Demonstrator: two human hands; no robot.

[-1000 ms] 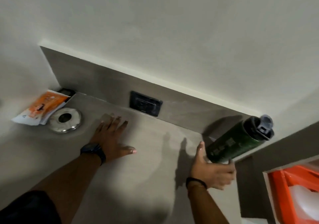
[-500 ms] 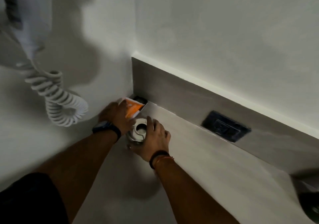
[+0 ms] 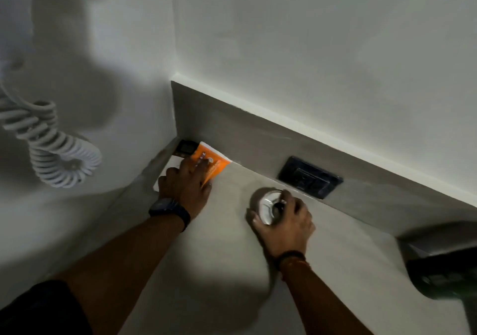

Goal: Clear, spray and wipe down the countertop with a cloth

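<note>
On the grey countertop (image 3: pixel 227 252), my left hand (image 3: pixel 187 187) lies flat on an orange and white packet (image 3: pixel 215 164) in the far left corner, fingers pressing on it. My right hand (image 3: pixel 286 218) is closed over a shiny metal ring-shaped dish (image 3: pixel 268 207), a little right of the packet and just in front of the backsplash. A dark green bottle (image 3: pixel 446 275) stands at the right edge, only partly in view. No cloth or spray shows.
A small dark object (image 3: pixel 187 146) sits in the very corner behind the packet. A black wall socket (image 3: pixel 309 177) is set in the grey backsplash. A white coiled cord (image 3: pixel 51 151) hangs on the left wall.
My right hand left the green bottle, took the metal dish beside the packet and has slid it right along the counter. My left hand moved onto the orange packet. The view swung left.
</note>
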